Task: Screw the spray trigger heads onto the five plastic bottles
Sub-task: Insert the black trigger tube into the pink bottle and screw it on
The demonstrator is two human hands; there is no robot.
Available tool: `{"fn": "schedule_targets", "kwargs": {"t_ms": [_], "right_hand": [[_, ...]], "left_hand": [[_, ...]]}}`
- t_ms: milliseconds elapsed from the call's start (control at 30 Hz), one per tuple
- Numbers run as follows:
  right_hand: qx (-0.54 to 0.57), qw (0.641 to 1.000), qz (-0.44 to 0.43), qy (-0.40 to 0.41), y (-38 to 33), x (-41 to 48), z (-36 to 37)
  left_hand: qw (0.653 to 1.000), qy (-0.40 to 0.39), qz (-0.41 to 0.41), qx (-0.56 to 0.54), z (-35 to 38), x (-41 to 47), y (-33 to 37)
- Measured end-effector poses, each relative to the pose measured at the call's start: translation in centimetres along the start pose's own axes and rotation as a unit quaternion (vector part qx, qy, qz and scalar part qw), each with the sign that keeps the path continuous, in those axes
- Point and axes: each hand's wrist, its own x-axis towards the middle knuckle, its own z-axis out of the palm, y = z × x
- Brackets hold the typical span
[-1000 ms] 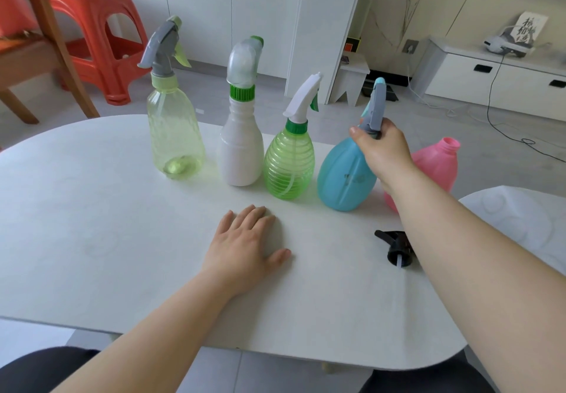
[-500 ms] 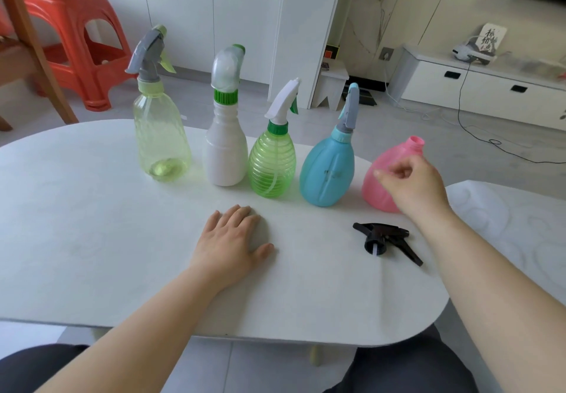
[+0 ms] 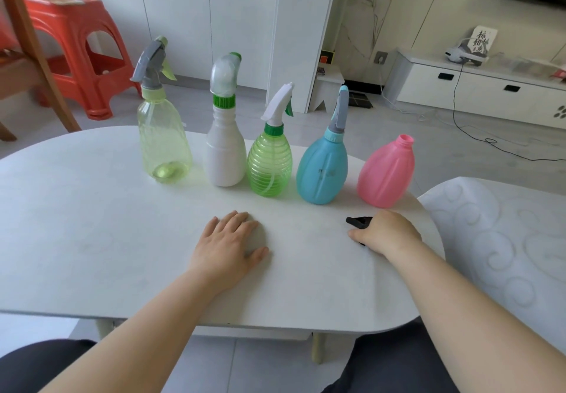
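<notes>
Right hand [image 3: 387,235]: palm down on the table [image 3: 92,224] near its right end, fingers curled over the black trigger head [image 3: 358,220], thumb stretched along the near side.
Black trigger head: lies almost wholly under the right hand – only a dark tip juts out to the left past the knuckles, and a sliver shows under the thumb. Whether it is lifted off the tabletop cannot be told.
Left hand [image 3: 229,245]: flat on the table near the middle, fingers straight and close together, thumb out to the right, holding nothing.
Pink bottle [image 3: 386,175]: upright just behind the right hand, not touching it – its neck is open, no head on it.
Blue bottle [image 3: 321,172]: left of the pink one, capped by a blue-grey head [image 3: 341,110].
Green ribbed bottle [image 3: 269,166]: next in the row, with a white head [image 3: 278,101] on a green collar.
White bottle [image 3: 225,159]: just beside the green one, with a cloudy domed head [image 3: 225,74].
Clear yellowish bottle [image 3: 164,144]: leftmost, with a grey head [image 3: 151,61].
Row: all five stand upright along the far side of the table, well beyond the left hand.
</notes>
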Motion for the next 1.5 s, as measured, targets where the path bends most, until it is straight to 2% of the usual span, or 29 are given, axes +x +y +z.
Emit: {"fn": "schedule_targets", "kwargs": {"t_ms": [133,200,300,433,533,633,800,900,967,1033,1100,1200,1333,1500], "right_hand": [[0.143,0.989,-0.022,-0.002,0.7,0.1,-0.6],[0.255,0.966,-0.040,-0.016,1.0,0.2,-1.1],[0.423,0.903,-0.055,-0.053,1.5,-0.2,-2.1],[0.580,0.803,-0.100,-0.095,2.8,-0.6,-3.0],[0.652,0.740,-0.134,-0.095,4.3,-0.3,-3.3],[0.686,0.707,-0.159,-0.075,5.8,0.3,-3.4],[0.694,0.690,-0.198,-0.048,8.4,1.5,-3.6],[0.705,0.676,-0.214,-0.013,9.5,2.5,-3.9],[0.698,0.686,-0.205,0.012,10.1,3.1,-3.7],[0.674,0.711,-0.200,0.032,10.7,3.7,-3.1],[0.661,0.721,-0.203,0.036,11.0,4.1,-2.6],[0.666,0.718,-0.199,0.036,11.5,4.6,-2.3],[0.689,0.698,-0.190,0.040,11.8,5.3,-2.4],[0.715,0.670,-0.197,0.037,11.8,5.3,-2.6]], "left_hand": [[1.000,0.000,0.000,-0.007,-0.1,0.1,0.0],[1.000,-0.001,-0.001,-0.011,-0.1,0.2,0.0],[1.000,-0.008,-0.002,-0.011,-0.4,0.2,0.1],[0.999,-0.031,-0.001,-0.025,-1.1,-0.2,0.3],[0.996,-0.020,-0.003,-0.081,-1.8,-0.6,1.4],[0.988,-0.027,0.003,-0.151,-2.2,-0.5,4.0],[0.970,-0.035,0.070,-0.230,-1.8,3.5,11.3],[0.956,-0.009,0.065,-0.286,-1.5,8.2,16.0],[0.949,0.025,0.035,-0.312,-1.4,11.4,18.7],[0.947,0.046,0.010,-0.318,-1.1,14.0,20.6],[0.950,0.043,0.002,-0.310,-0.7,15.8,21.7],[0.948,0.029,-0.009,-0.316,-0.2,17.6,22.5],[0.947,0.007,-0.016,-0.322,0.2,18.5,22.9],[0.915,-0.006,-0.030,-0.403,0.0,17.6,22.8]]}}
